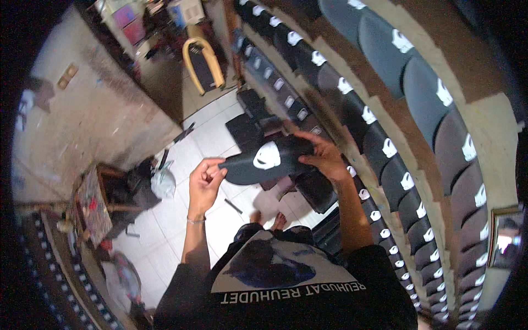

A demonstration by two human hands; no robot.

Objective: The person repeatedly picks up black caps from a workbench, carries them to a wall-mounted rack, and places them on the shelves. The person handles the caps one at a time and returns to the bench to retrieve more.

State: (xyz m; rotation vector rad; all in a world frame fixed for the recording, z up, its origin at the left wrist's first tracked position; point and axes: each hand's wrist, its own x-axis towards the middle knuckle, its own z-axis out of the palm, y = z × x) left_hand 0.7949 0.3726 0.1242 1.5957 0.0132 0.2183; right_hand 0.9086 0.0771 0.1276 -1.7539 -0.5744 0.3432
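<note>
A dark, curved fabric piece, apparently a cap panel with a white printed emblem (241, 170), spans the space between my two hands. My left hand (207, 181) pinches its pointed end between thumb and fingers. At the other end, my right hand (326, 159) grips it with the thumb below and the index finger stretched along the top edge. Below it, stacks of dark pieces (315, 192) stand on the white tiled floor, partly hidden by the held piece.
Long rows of overlapping dark pieces with white emblems (390, 148) line the right side. At left are a wooden cabinet (97, 206) and a plastic bag (163, 184). A yellow-rimmed object (202, 66) lies beyond the doorway. A framed mirror (505, 237) hangs at far right.
</note>
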